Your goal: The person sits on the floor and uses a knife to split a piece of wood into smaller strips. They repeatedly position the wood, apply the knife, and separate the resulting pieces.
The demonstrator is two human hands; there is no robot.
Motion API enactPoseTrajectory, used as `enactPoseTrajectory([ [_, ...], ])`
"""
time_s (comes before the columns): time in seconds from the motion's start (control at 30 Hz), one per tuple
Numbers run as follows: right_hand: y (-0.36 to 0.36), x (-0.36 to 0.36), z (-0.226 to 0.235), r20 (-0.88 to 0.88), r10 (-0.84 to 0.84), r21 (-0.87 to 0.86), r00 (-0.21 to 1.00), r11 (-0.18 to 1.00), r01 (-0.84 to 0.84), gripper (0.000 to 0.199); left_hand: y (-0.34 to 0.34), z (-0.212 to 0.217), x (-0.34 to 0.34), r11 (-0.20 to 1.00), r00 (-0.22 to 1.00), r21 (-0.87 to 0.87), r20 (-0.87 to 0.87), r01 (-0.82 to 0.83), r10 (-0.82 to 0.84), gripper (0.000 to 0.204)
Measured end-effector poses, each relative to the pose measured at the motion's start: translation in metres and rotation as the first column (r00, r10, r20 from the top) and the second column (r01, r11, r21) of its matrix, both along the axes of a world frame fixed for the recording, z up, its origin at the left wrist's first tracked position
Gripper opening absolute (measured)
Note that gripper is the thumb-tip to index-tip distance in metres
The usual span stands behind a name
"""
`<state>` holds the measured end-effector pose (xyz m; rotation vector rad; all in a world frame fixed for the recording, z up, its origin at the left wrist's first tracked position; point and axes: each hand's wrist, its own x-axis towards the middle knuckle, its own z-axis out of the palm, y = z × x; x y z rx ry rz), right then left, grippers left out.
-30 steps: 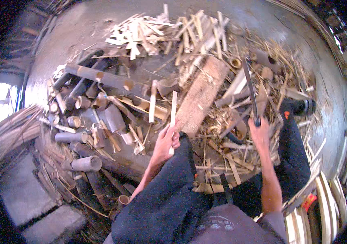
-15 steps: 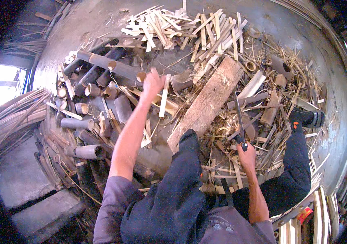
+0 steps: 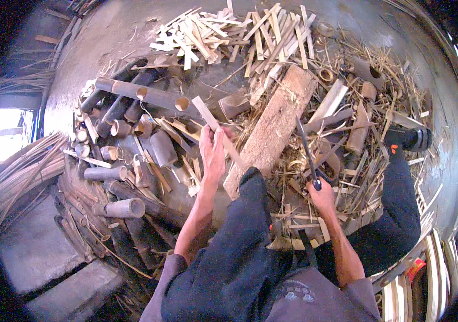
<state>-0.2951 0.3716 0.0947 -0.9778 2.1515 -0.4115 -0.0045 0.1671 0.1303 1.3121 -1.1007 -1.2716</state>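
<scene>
My left hand (image 3: 213, 149) is closed on a flat bamboo strip (image 3: 204, 111), which slants from the upper left down toward a thick wooden plank (image 3: 278, 121). The strip's lower end reaches the plank's left edge; whether it touches cannot be made out. In my right hand (image 3: 321, 196) is the dark handle of a long-bladed knife (image 3: 304, 140). Its narrow blade points up and away, just right of the plank. The plank lies diagonally between my legs, its near end by my left foot.
Cut bamboo tubes (image 3: 160, 95) crowd the left side. Pale split strips (image 3: 199, 33) are heaped beyond the plank. Shavings and offcuts (image 3: 360, 139) cover the floor at right around my right foot. Long split bamboo (image 3: 22, 161) is stacked at far left, with more pieces (image 3: 434, 279) at lower right.
My left hand has drawn in from the tube pile toward the plank, and the strip it holds has turned from near upright to a slant. My right hand with the knife has shifted slightly.
</scene>
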Motion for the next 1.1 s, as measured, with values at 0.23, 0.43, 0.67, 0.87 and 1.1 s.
enactPoseTrajectory([
  [0.23,-0.018,0.022,0.055,0.133,0.044,-0.074,0.990,0.997,-0.034,0.043,0.011,0.020,-0.053,0.997,0.943,0.033,-0.325,-0.066,0.073,0.024],
  [0.43,-0.020,0.069,0.064,0.220,0.149,-0.253,0.964,0.963,-0.091,0.036,0.033,0.052,-0.052,0.996,0.987,0.083,0.158,-0.010,-0.004,0.042],
  [0.67,-0.050,0.097,0.029,0.150,0.186,-0.207,0.971,0.966,-0.153,0.040,0.033,0.041,-0.060,0.994,0.990,0.095,0.136,-0.062,0.049,0.043],
  [0.87,-0.049,0.066,0.000,0.153,0.164,-0.217,0.974,0.968,-0.129,0.042,0.007,0.027,-0.073,0.929,0.980,-0.368,0.173,-0.026,0.096,0.031],
  [1.1,-0.060,0.055,0.112,0.427,0.111,-0.146,0.897,0.988,-0.052,0.034,0.020,0.039,-0.091,0.950,0.966,-0.231,0.198,0.211,-0.166,0.031],
])
